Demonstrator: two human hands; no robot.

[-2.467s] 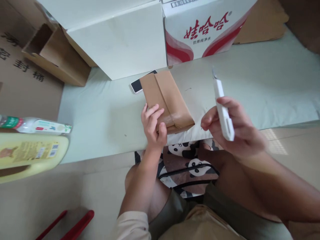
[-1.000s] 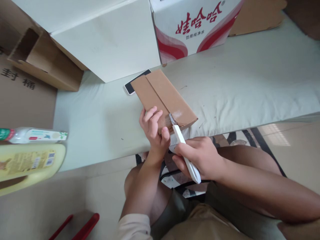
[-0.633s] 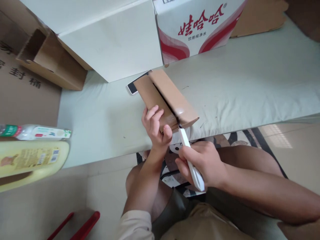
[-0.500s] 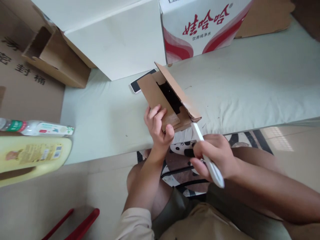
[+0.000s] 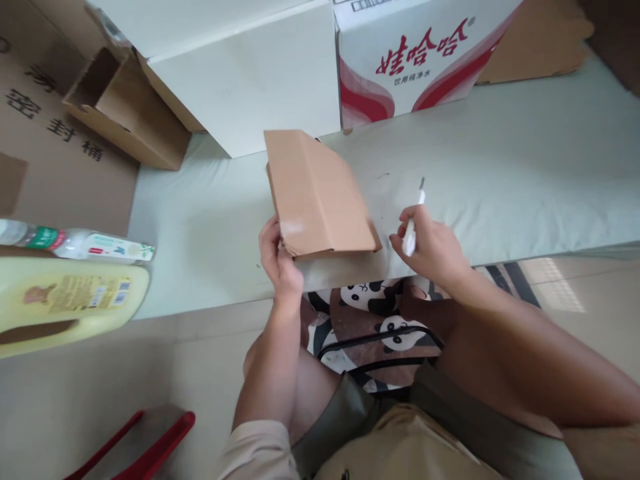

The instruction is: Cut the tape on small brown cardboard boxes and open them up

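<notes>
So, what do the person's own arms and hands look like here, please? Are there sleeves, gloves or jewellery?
Both hands are bare: no gloves show on the left hand or the right hand, and no rings or watch can be seen. Both forearms are uncovered. A pale, cream-coloured sleeve begins only near the left elbow, at the bottom of the picture. No sleeve shows on the right arm within the frame.

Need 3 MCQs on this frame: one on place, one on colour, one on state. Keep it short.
1. Where is the left hand?
A. on the brown box's near left corner
B. on the bottle
C. in the lap

2. What colour is the utility knife?
A. red
B. white
C. black

3. How does the small brown box look?
A. plain closed face showing
B. crushed flat
C. torn in half

Answers:
1 A, its fingers grip that corner.
2 B, a white handle shows in the right hand.
3 A, only an unbroken brown face is visible.
</notes>
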